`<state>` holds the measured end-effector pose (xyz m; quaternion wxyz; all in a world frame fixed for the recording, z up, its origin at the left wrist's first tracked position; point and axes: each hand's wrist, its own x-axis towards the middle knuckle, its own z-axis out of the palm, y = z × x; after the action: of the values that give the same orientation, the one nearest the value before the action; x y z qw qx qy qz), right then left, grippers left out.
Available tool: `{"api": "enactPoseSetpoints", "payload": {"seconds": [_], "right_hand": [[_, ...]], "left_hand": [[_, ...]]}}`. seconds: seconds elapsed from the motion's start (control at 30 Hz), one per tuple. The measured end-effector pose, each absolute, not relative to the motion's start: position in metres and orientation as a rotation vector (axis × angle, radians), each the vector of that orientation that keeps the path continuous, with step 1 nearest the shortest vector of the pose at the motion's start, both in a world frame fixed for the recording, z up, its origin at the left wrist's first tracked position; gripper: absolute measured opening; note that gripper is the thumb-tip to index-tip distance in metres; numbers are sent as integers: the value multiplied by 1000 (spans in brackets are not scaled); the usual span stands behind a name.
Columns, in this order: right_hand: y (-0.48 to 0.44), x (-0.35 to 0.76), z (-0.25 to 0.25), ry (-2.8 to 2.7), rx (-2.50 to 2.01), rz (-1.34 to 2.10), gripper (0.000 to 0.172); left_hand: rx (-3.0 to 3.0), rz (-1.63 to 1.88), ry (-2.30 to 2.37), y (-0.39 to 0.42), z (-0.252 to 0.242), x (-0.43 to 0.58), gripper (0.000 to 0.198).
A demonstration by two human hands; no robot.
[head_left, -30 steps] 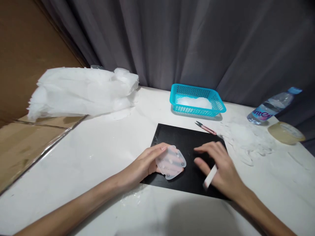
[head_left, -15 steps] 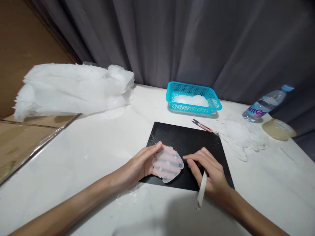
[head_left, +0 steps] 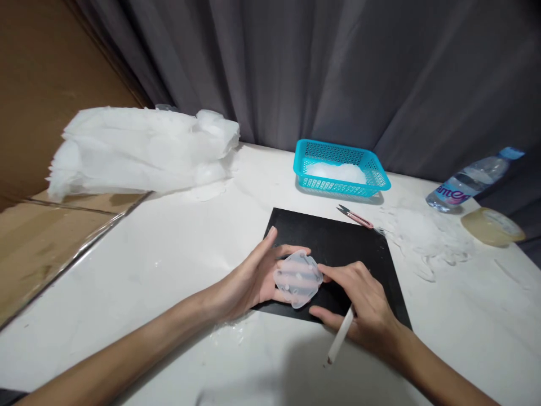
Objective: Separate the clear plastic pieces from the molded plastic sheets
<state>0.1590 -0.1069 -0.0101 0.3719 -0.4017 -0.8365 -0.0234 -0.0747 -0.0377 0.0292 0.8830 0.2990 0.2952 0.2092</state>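
A thin, translucent white piece with a wavy outline and several small holes rests on the fingers of my left hand. The thumb of that hand is raised away from it. My right hand has its index fingertip at the piece's right edge, thumb spread lower down. Tucked into the same hand is a slim white pen-like tool, its end pointing down toward me. Both hands are over a black mat.
Pink-handled thread snips lie at the mat's far edge. Behind is a blue basket with white pieces in it. Translucent scraps, a water bottle and a tape roll are right; a white sheet stack and cardboard left.
The left thumb has lifted off the piece, and the piece has turned on the fingers. My right index finger has come to its edge while the right thumb opened downward. The view has shifted slightly.
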Motion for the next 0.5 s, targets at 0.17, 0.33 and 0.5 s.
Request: {"api": "enactPoseSetpoints", "payload": {"seconds": [0.17, 0.33, 0.5], "right_hand": [[-109, 157, -13, -2231, -1080, -339, 54], [-108, 155, -12, -2217, -1095, -434, 42], [-107, 154, -14, -2220, -1141, -430, 44]], "left_hand": [[595, 444, 593, -38, 30, -76, 80], [618, 457, 551, -38, 29, -77, 87], [625, 461, 527, -38, 30, -76, 93]]}}
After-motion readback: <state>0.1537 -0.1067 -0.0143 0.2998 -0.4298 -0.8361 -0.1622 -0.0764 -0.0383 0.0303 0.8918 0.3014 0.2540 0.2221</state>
